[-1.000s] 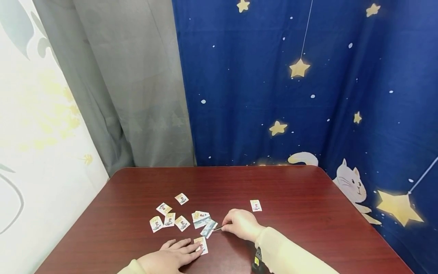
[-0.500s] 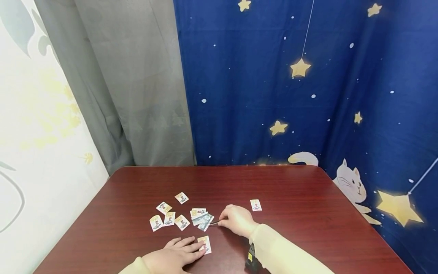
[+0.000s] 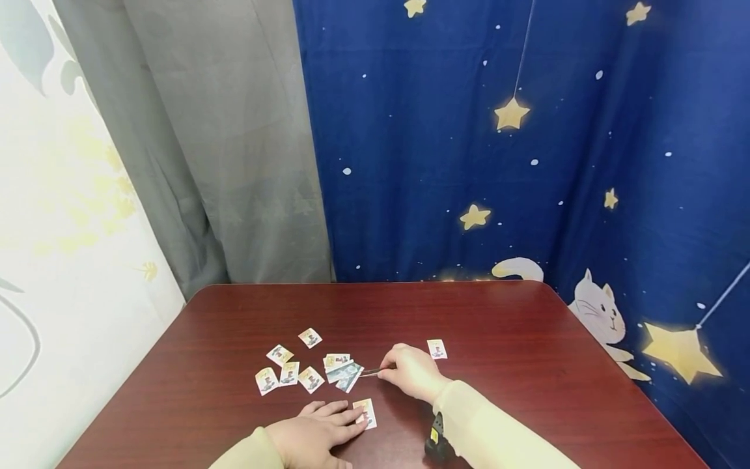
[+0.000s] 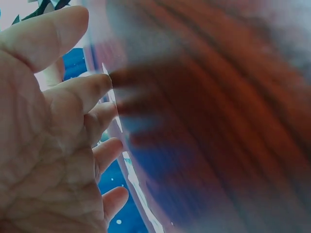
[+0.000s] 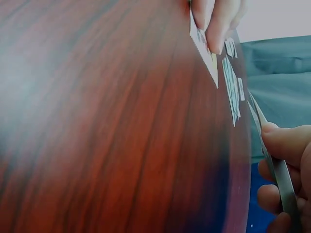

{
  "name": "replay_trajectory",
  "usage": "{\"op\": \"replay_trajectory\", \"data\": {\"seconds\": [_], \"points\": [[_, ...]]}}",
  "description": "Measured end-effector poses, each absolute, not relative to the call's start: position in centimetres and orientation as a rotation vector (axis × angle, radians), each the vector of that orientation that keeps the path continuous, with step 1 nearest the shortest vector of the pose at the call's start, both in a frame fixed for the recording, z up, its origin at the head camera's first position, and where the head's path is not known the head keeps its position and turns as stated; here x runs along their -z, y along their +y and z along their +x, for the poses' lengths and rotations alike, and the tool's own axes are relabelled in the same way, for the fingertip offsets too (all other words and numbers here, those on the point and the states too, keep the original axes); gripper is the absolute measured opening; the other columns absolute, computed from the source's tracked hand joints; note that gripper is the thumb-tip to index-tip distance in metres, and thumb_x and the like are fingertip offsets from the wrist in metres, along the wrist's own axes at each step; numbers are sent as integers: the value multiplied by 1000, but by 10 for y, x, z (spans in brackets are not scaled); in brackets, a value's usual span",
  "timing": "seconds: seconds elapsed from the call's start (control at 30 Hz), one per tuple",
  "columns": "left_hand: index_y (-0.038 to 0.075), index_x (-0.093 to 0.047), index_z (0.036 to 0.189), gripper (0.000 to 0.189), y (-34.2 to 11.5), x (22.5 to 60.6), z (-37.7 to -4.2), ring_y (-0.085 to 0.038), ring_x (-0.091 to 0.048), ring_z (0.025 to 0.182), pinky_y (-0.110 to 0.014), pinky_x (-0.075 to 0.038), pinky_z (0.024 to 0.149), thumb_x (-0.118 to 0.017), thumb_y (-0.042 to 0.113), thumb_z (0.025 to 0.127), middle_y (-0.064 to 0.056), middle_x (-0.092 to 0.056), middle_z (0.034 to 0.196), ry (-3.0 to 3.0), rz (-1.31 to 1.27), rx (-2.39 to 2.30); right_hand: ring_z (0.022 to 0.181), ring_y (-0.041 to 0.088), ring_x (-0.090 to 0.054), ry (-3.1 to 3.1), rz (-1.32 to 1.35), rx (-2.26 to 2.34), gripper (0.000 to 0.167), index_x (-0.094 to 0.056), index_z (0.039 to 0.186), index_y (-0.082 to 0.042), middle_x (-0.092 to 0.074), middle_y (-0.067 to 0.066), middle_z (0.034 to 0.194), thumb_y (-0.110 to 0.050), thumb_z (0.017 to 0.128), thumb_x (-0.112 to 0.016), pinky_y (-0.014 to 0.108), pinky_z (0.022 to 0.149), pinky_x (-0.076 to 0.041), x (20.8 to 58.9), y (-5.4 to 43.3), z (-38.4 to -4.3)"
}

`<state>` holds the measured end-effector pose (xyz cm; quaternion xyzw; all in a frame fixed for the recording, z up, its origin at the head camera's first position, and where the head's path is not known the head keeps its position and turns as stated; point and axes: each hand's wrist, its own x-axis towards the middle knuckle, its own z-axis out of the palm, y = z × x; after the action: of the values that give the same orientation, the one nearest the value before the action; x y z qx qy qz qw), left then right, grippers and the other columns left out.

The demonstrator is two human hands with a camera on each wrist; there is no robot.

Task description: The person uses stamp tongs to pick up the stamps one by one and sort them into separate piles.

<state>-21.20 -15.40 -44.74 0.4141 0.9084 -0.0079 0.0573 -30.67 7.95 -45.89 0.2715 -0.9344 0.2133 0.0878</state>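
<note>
My left hand [image 3: 313, 435] lies spread on the table, its fingertips resting on a small yellow-and-white postage stamp [image 3: 371, 415]. In the left wrist view the fingers are straight and slightly parted. My right hand [image 3: 414, 371] holds metal tweezers [image 5: 281, 174] between thumb and fingers. The tips point left toward a small overlapping pile, close to two blue-grey stamps [image 3: 350, 380] that partly cover a yellowish stamp [image 3: 337, 358]. In the right wrist view the tweezer tips are slightly parted, and no stamp shows between them.
Several yellow-and-white stamps [image 3: 290, 373] lie loosely left of the pile. One more stamp [image 3: 436, 349] lies beyond my right hand. The reddish-brown table [image 3: 498, 326] ends at a grey curtain [image 3: 263, 195] and a blue star-patterned curtain [image 3: 410, 163].
The blue-grey stamp near the tweezers has shifted up and left onto the pile, and the tweezers have drawn slightly right of it. My left hand has slid right with the stamp beneath its fingertips.
</note>
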Motion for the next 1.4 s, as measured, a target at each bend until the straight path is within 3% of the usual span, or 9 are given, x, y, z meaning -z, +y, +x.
{"op": "replay_trajectory", "data": {"seconds": [0.23,0.47,0.9,1.2,1.4], "points": [[28,-47,144,62,-146,450,-218,-22,-39,131,-47,-36,100,-55,56,89,7,-44,144,2783,1270,2,73,6,-58,-2759,810,-709,9,-75,86,-16,-58,-10,80,-25,85,-72,29,69,-50,459,100,-302],[30,-45,145,58,-143,459,-227,-21,-40,129,-48,-34,98,-51,55,92,6,-45,142,2819,1301,-18,74,6,-57,-2809,705,-752,8,-73,82,-19,-59,-12,79,-26,86,-72,30,69,-49,456,118,-297],[32,-47,143,62,-127,447,-223,-20,-38,133,-51,-33,100,-54,60,88,2,-43,148,2829,1146,-7,58,7,-48,-2906,534,-1003,12,-71,71,-16,-58,-10,62,-22,82,-73,27,56,-40,450,132,-291],[36,-46,143,62,-118,445,-230,-21,-36,135,-56,-29,104,-54,60,87,6,-40,149,2788,1064,-31,44,6,-37,-2925,409,-1292,14,-68,69,-5,-59,2,57,-13,80,-72,21,42,-30,453,134,-285],[39,-43,144,63,-115,443,-237,-21,-31,139,-58,-24,106,-55,61,86,10,-36,152,2742,1017,-51,40,4,-33,-2964,343,-1377,15,-66,67,-3,-53,0,53,-11,79,-72,18,38,-25,455,134,-284]]}}
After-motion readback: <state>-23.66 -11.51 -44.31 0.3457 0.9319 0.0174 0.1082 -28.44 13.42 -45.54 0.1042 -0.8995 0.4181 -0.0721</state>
